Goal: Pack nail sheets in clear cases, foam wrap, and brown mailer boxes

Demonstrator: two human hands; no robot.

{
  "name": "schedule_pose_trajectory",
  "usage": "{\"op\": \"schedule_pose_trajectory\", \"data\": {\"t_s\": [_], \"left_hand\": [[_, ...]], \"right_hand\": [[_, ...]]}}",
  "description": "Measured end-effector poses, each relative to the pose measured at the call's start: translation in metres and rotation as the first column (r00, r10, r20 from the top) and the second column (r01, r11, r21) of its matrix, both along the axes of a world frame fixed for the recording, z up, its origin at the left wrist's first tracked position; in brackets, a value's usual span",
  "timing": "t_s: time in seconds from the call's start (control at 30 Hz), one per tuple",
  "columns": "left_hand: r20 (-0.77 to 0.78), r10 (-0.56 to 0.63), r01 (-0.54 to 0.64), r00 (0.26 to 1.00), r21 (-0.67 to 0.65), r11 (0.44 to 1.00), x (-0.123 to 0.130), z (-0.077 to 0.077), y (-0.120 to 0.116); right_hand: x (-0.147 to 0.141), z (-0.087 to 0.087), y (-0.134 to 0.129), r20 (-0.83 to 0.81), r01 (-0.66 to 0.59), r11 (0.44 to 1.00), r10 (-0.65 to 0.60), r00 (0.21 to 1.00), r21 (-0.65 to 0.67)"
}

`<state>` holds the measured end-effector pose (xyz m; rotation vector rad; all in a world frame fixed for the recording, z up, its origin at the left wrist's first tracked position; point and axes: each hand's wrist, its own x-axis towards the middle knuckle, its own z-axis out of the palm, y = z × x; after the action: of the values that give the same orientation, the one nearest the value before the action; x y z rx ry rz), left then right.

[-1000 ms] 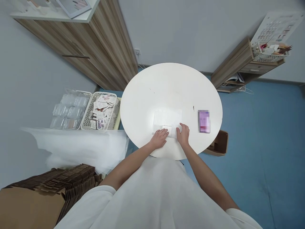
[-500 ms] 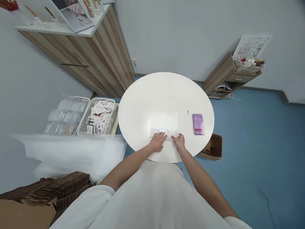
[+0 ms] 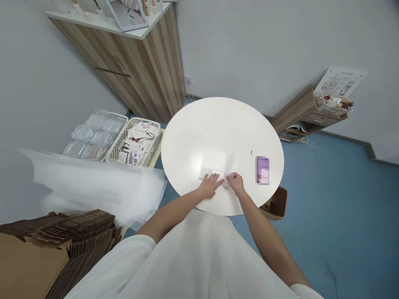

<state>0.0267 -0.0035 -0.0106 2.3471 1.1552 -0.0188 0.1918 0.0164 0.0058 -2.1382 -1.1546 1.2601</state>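
Observation:
On the round white table [image 3: 187,124] lies a thin, translucent white sheet [image 3: 213,158], partly folded along its near side. A small flat white packet [image 3: 218,172] rests on the folded part. My left hand [image 3: 210,186] lies on the near edge of the packet and sheet, fingers spread and pressing down. At the sheet's right end my right hand [image 3: 236,182] pinches the sheet and lifts that side, which bends upward and inward. The hands are close together but apart. What the packet contains is hidden.
Purple package [image 3: 262,169], pixelated, sits on the table's right side. Left of the table stand a white basket of printed cards [image 3: 139,143], clear plastic boxes [image 3: 93,133], a stack of white sheets [image 3: 102,187] and folded cardboard [image 3: 87,245]. An open carton [image 3: 277,203] is at lower right.
My right hand has drawn the sheet's right end up and slightly inward, so it now stands raised. My left hand stays pressed on the packet. The camera view has tilted a little.

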Motion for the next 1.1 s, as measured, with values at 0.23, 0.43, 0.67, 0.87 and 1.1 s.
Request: {"op": "schedule_pose_trajectory", "data": {"t_s": [0.23,0.43,0.67,0.87,1.1], "left_hand": [[0.322,0.181,-0.128,0.929,-0.178,0.976,-0.016,0.01,0.008],[0.214,0.045,-0.049,0.976,0.01,0.999,-0.025,0.012,-0.001],[0.055,0.008,-0.008,0.998,0.015,1.0,-0.026,0.009,-0.008],[0.043,0.597,-0.585,0.801,-0.156,0.796,-0.034,0.001,-0.024],[-0.07,0.901,-0.823,0.428,-0.443,0.356,-0.043,-0.018,-0.043]], "right_hand": [[-0.023,0.007,0.007,-0.277,-0.162,0.986,0.166,0.946,0.038],[-0.022,0.0,0.008,-0.254,-0.215,0.976,0.213,0.944,0.018],[-0.013,-0.002,-0.008,0.256,-0.415,0.902,0.376,0.891,0.118],[-0.023,-0.016,-0.02,0.295,-0.466,0.88,0.424,0.856,0.087],[-0.032,-0.022,-0.027,0.283,-0.567,0.816,0.52,0.806,0.115]]}}
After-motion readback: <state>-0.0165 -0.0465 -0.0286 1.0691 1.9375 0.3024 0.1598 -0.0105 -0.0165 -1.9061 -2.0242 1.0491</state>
